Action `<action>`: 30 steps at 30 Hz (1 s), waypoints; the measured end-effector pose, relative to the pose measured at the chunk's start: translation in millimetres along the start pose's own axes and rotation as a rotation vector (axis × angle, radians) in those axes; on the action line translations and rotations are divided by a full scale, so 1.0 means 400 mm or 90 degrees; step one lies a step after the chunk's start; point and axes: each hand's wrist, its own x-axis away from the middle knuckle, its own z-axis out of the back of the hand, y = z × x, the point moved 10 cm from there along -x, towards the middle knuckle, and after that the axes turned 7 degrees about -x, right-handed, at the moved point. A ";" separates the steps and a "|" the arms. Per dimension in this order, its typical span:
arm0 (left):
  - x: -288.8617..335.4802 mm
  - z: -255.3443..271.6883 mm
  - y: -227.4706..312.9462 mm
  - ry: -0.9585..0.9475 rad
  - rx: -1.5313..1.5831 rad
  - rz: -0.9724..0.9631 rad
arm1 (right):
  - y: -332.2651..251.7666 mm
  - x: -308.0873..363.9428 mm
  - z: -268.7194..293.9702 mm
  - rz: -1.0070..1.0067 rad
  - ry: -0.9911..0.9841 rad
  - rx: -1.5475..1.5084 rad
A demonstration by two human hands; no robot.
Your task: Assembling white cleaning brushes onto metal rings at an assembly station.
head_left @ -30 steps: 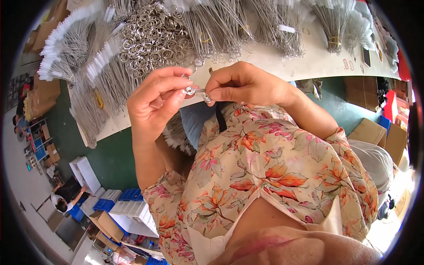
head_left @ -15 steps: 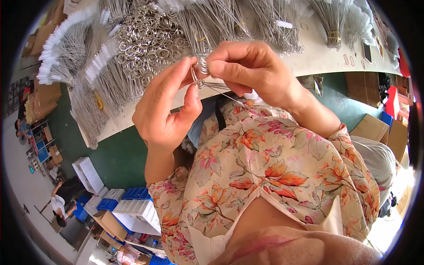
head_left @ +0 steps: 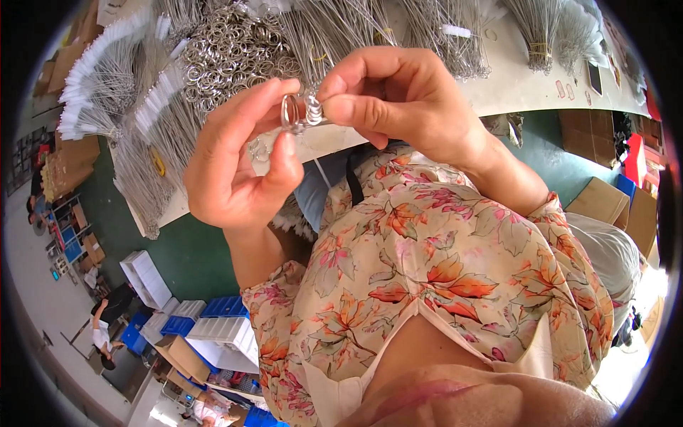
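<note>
My left hand [head_left: 242,153] is raised in front of my chest, its fingertips and thumb pinching a silver split ring [head_left: 289,112] held on edge. Just beside it, my right hand [head_left: 405,107] grips a small stack of similar metal rings [head_left: 313,110] between thumb and forefinger. The ring and the stack are very close; whether they touch I cannot tell. Some thin wire loops [head_left: 258,149] show by my left palm, and most of what hangs there is hidden. Behind my hands a heap of loose split rings [head_left: 238,53] lies on the table.
Bundles of thin wire brushes with white bristles [head_left: 96,92] cover the left of the pale table [head_left: 498,96]. More wire bundles [head_left: 533,35] lie along the far side. A dark phone [head_left: 595,80] rests at right. White and blue crates [head_left: 220,334] stand behind at lower left, with people beyond.
Both hands have shifted slightly left and up, the left one more to the left. The wires that stuck out rightward below my right hand no longer show there.
</note>
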 end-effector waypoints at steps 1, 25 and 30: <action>0.001 -0.007 0.002 -0.019 -0.040 0.004 | -0.015 0.001 0.005 0.032 0.022 -0.032; 0.019 0.032 0.045 0.075 -0.178 -0.087 | -0.018 -0.039 -0.059 0.017 -0.043 -0.011; 0.008 0.038 0.034 0.077 -0.156 -0.057 | -0.006 -0.060 -0.067 0.018 -0.064 -0.004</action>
